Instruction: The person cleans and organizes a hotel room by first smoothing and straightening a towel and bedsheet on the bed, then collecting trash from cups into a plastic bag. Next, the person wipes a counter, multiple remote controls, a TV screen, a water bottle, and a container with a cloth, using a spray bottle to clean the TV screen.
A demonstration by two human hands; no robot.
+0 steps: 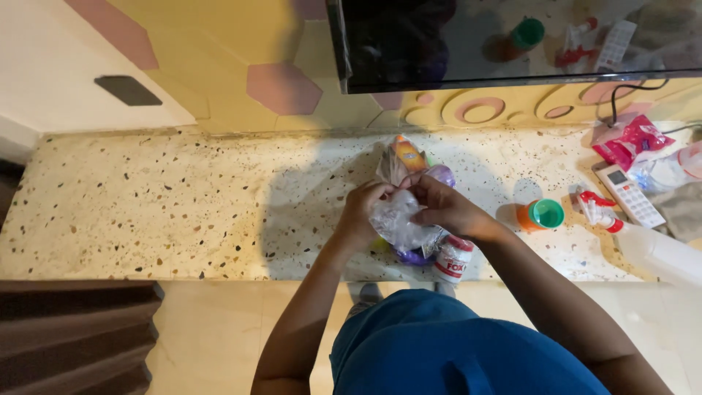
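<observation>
While pinched shut, left hand (363, 212), right hand (441, 207) grip clear plastic bag (395, 219).

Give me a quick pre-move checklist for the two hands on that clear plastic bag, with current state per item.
1. Both hands on the bag: ok. Left hand and right hand pinch the clear plastic bag at its top.
2. Bag supported: ok, it sits over the speckled stone counter.
3. Bag mouth open or tied: cannot tell, fingers cover it.
4. Contents secure: cannot tell; purple and orange items show around the bag, blurred.
5. White jar with red label clear of hands: not ok, it stands right under the right wrist, near the counter edge.
6. Orange cup with green rim clear: ok, apart to the right.
</observation>
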